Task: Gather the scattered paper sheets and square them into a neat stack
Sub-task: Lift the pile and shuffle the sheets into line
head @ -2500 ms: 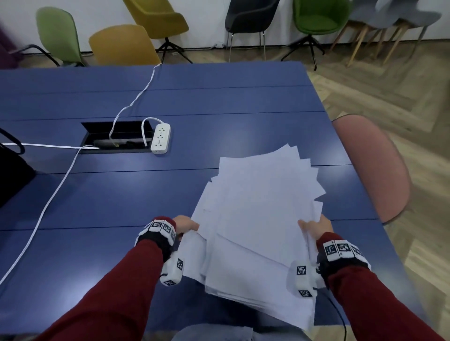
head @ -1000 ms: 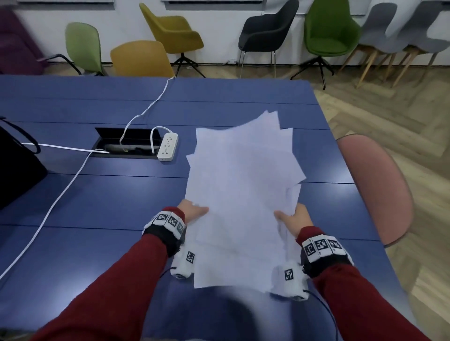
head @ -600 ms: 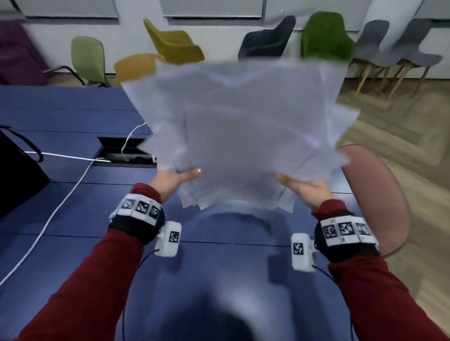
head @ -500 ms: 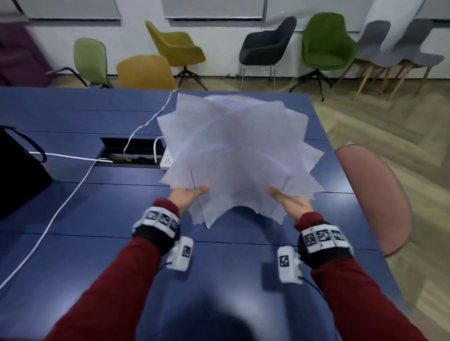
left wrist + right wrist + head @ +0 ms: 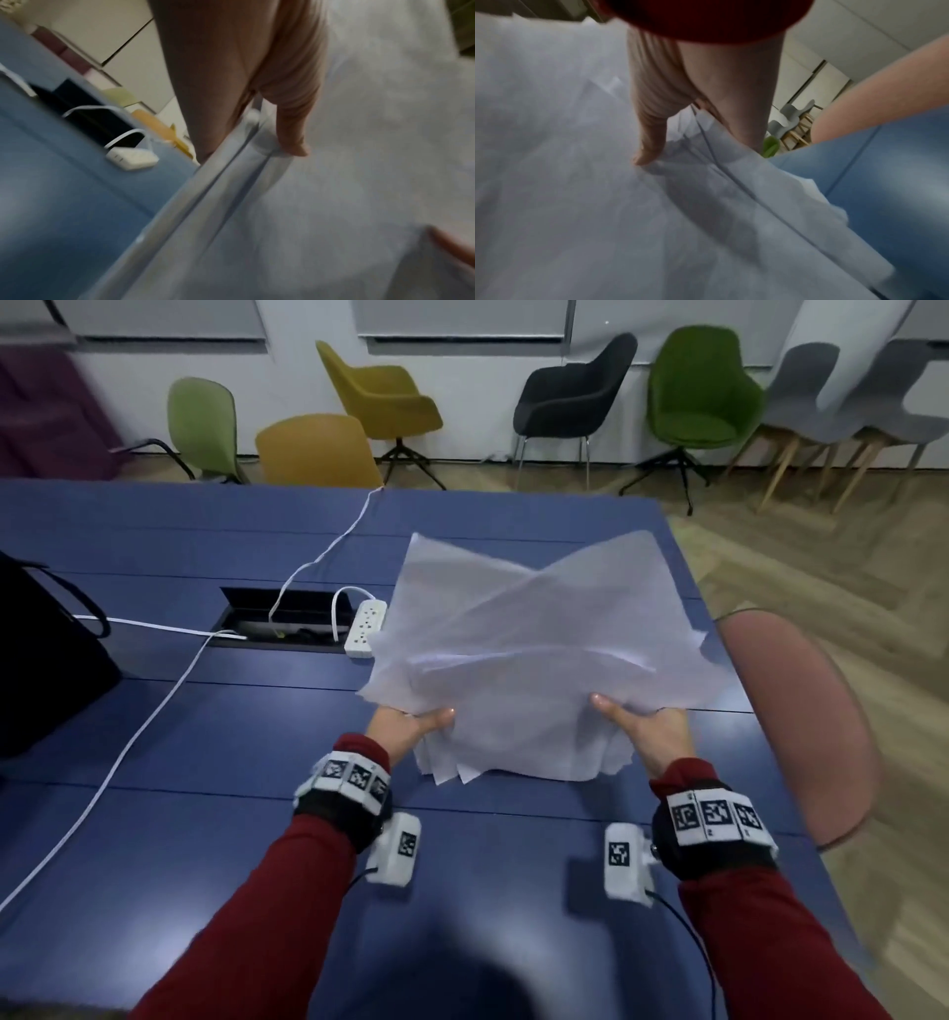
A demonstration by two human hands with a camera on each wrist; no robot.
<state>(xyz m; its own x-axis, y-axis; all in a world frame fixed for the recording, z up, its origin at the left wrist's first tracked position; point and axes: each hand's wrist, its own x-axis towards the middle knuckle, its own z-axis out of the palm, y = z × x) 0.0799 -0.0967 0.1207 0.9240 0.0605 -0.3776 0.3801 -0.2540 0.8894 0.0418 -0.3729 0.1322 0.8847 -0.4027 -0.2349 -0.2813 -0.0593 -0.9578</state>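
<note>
A loose bundle of white paper sheets (image 5: 534, 654) is held above the blue table (image 5: 205, 762), its corners fanned out unevenly and its upper part curling away from me. My left hand (image 5: 411, 729) grips the bundle's lower left edge, thumb on the near face. My right hand (image 5: 642, 726) grips the lower right edge the same way. In the left wrist view the left hand (image 5: 257, 121) pinches the sheets (image 5: 334, 203) with the thumb on top. The right wrist view shows the right hand (image 5: 680, 132) with its thumb pressed on the paper (image 5: 577, 203).
A white power strip (image 5: 365, 628) with its cable lies by a black cable hatch (image 5: 287, 618) left of the sheets. A black bag (image 5: 46, 660) stands at the far left. A pink chair (image 5: 801, 721) is at the table's right edge; more chairs line the wall.
Both hands lifted the sheets off the table and swung them upright, then brought them down lower. The bundle now flops away from me.
</note>
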